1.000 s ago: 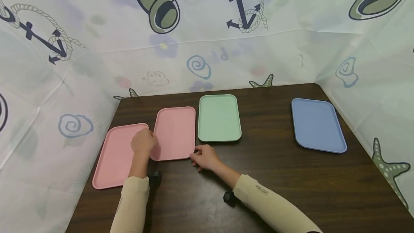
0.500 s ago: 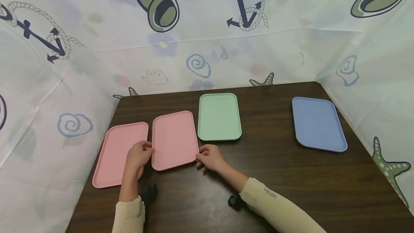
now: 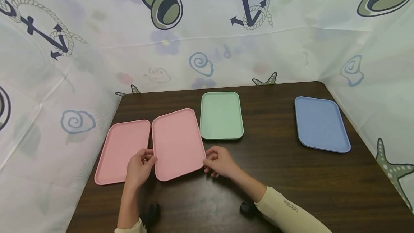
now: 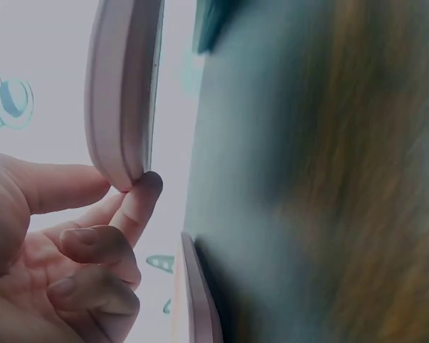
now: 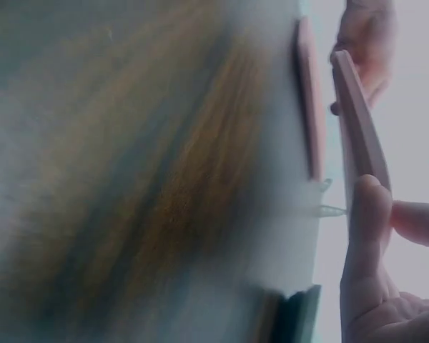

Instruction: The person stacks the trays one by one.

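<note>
A pink rectangular tray (image 3: 178,143) is held up off the table, tilted a little, between both hands. On its left edge, my left hand (image 3: 139,166) pinches the rim between thumb and fingers. My right hand (image 3: 221,163) pinches the lower right edge. From the left wrist view, the held tray's side (image 4: 118,93) rises from my fingertips with a gap to the table. In the right wrist view, my thumb and fingers grip its rim (image 5: 361,121). A second pink tray (image 3: 124,145) lies flat at the left, partly behind my left hand.
A green tray (image 3: 221,116) lies at the back, just right of the held one. Far to the right a blue tray (image 3: 321,125) lies near the edge of the dark wooden table (image 3: 265,118). Printed white cloth (image 3: 129,56) walls off the back and sides.
Both hands have brought the pink tray nearer to me and up off the table; it looks larger and turned slightly. My left hand slid from its upper left side to lower down.
</note>
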{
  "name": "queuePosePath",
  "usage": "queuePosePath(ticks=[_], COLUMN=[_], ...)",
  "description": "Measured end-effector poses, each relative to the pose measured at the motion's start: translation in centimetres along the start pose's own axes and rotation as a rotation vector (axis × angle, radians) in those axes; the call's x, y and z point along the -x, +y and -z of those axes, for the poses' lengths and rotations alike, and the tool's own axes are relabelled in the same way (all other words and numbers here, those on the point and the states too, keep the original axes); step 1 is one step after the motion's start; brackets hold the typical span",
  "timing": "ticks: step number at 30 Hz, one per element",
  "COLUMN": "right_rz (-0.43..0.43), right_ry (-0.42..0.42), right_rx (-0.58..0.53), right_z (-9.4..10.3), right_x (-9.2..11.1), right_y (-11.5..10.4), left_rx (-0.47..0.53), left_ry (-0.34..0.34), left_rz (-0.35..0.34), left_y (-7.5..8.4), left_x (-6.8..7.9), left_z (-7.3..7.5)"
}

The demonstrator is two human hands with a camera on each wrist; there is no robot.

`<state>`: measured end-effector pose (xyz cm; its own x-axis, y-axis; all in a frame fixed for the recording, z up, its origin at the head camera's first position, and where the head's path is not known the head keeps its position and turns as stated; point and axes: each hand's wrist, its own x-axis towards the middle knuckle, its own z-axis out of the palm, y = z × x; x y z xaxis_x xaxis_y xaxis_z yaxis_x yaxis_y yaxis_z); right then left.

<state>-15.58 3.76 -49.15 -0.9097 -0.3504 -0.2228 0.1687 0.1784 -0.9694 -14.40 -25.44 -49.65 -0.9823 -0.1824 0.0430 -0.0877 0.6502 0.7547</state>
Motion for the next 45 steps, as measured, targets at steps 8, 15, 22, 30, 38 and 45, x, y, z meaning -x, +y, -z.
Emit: queuePosePath(ticks=[8, 15, 22, 30, 38, 45], right_rz=[-0.011, -0.061, -0.112, -0.111, -0.127, -0.136], right_ry=[-0.017, 0.035, 0.052, 0.06, 0.103, 0.127], right_rx=[-0.051, -0.085, -0.108, -0.117, -0.119, -0.115], right_z=[3.5, 5.7, 7.0, 8.0, 9.2, 9.6], right_x=[4.6, 6.7, 8.4, 9.0, 8.7, 8.3], right_y=[0.3, 1.8, 3.0, 3.6, 4.0, 3.9], left_rx=[0.207, 0.166, 0.088, 0.046, 0.007, -0.017], left_ry=[-0.069, -0.126, -0.16, -0.156, -0.137, -0.131], left_rz=[-0.066, -0.079, -0.14, -0.176, -0.195, -0.214], left_y=[2.5, 4.3, 5.0, 5.9, 6.7, 6.9], left_x=[1.7, 1.6, 1.8, 1.5, 0.8, 0.2], left_z=[-1.8, -4.6, -6.7, -8.0, -9.3, -9.9])
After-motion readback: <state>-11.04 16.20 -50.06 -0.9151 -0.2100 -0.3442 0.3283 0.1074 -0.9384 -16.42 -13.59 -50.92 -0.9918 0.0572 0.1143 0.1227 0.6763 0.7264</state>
